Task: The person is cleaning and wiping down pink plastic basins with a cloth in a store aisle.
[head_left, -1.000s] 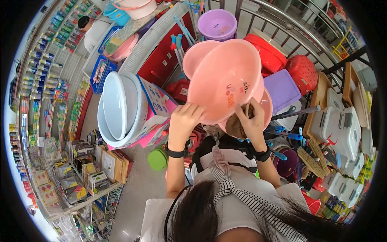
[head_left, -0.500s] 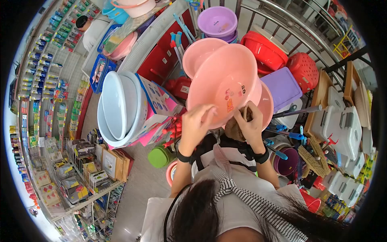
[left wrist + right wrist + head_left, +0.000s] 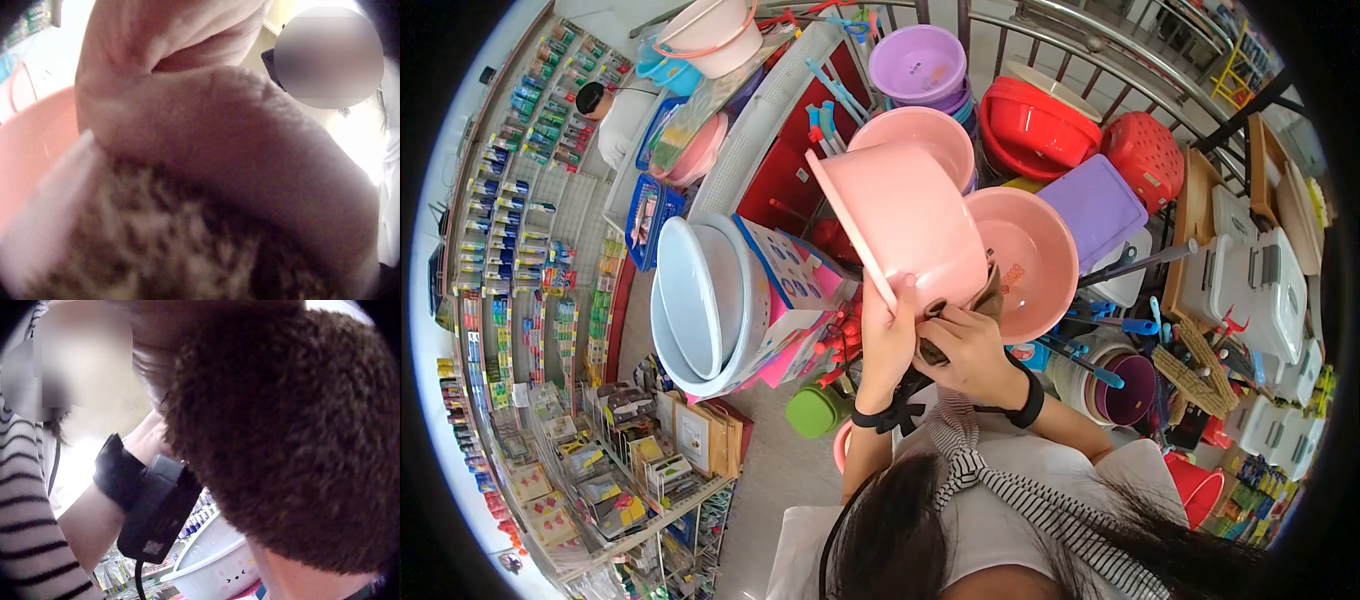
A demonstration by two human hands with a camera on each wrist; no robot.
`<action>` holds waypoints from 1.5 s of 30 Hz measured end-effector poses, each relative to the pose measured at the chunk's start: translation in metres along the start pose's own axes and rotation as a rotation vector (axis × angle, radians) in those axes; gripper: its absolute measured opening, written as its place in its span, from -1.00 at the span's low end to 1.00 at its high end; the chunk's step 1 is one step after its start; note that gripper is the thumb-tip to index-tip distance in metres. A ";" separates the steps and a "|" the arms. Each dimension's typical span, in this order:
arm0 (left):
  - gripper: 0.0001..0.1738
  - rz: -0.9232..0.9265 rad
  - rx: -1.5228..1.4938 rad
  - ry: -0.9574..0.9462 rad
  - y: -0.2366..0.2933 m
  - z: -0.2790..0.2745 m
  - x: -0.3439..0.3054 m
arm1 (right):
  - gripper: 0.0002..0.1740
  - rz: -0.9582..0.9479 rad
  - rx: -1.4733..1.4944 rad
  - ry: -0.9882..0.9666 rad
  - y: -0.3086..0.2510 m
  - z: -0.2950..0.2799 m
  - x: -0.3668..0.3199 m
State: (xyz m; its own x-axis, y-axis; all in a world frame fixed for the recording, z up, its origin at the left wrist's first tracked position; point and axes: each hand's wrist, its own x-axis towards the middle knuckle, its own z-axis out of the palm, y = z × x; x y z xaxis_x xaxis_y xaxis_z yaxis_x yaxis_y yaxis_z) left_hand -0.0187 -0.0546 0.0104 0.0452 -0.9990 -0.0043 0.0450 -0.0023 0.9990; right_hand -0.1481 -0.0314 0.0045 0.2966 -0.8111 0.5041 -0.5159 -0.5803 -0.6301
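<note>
A pink plastic basin [image 3: 920,225] is tipped on its side in front of me, its outer wall towards me and its rim to the left. My left hand [image 3: 887,345] grips the rim, with the thumb against the wall. A fuzzy brown cloth [image 3: 991,300] is bunched in my right hand [image 3: 972,352], pressed close against the basin's lower outside. In the right wrist view the brown cloth [image 3: 287,437] fills much of the picture, with pink basin wall [image 3: 312,575] below it. The left wrist view shows the cloth [image 3: 169,237] right beside my hand [image 3: 206,119].
Two more pink basins [image 3: 1035,260] stand just behind and to the right. Light blue basins [image 3: 690,300] lean on a carton at left. Beyond are a purple basin [image 3: 917,62], red basins [image 3: 1040,125] and a metal railing [image 3: 1090,45]. Mop handles [image 3: 1145,262] jut in from the right.
The basin has turned from showing its inside to showing its outer wall. My left hand has let go and taken the rim again; my right hand has moved left with the cloth.
</note>
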 end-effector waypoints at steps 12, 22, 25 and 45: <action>-0.43 -0.046 -0.128 0.133 0.009 -0.025 -0.020 | -0.59 0.281 0.038 0.378 0.014 -0.068 0.075; -0.53 -0.006 0.042 0.077 0.014 -0.020 -0.036 | -0.65 -0.192 -0.166 0.155 0.012 -0.046 0.069; -0.50 0.044 0.074 0.016 0.014 -0.014 -0.037 | -0.63 -0.036 -0.179 0.224 0.013 -0.048 0.081; -0.65 0.173 0.378 0.083 0.006 -0.014 -0.039 | -0.71 -0.112 -0.196 0.108 0.004 -0.043 0.093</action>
State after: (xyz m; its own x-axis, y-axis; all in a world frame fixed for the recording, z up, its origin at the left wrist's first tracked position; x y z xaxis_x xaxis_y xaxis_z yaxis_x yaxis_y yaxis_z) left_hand -0.0060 -0.0152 0.0157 0.1013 -0.9791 0.1765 -0.3384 0.1329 0.9316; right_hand -0.1571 -0.1061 0.0740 0.2783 -0.7241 0.6310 -0.6341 -0.6320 -0.4456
